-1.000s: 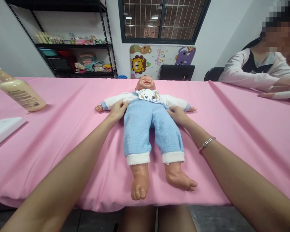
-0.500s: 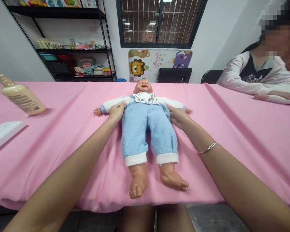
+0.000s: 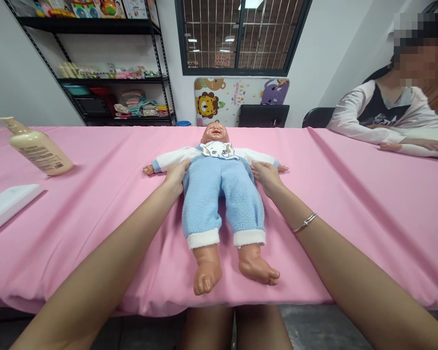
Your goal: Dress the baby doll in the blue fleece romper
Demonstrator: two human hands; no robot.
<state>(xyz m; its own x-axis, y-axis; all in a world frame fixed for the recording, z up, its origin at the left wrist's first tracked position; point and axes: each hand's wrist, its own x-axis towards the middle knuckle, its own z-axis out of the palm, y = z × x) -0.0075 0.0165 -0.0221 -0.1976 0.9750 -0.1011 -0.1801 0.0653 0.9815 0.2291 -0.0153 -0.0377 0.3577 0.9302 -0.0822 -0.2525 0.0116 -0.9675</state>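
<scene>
A baby doll (image 3: pixel 222 189) lies on its back on the pink-covered table, its feet towards me and its arms spread. It wears fluffy blue trousers with white cuffs and a white top with an elephant-face bib (image 3: pixel 218 150). My left hand (image 3: pixel 176 176) is closed on the doll's side at the waist, with the fingertips partly hidden behind the blue cloth. At the opposite side of the waist, my right hand (image 3: pixel 267 177) grips the same clothing, its fingers bent against the doll. A bracelet (image 3: pixel 305 222) circles my right wrist.
A cream pump bottle (image 3: pixel 42 151) and a white flat box (image 3: pixel 10 206) stand on the left of the pink cloth (image 3: pixel 105 160). At the right, a person (image 3: pixel 383 112) rests both arms on the table. Behind are a black shelf (image 3: pixel 95 26) and a dark monitor (image 3: pixel 264 115).
The view has tilted up slightly. My right hand's fingers have shifted a little at the doll's waist, and the doll's legs sit slightly further left. Both hands stay at its sides.
</scene>
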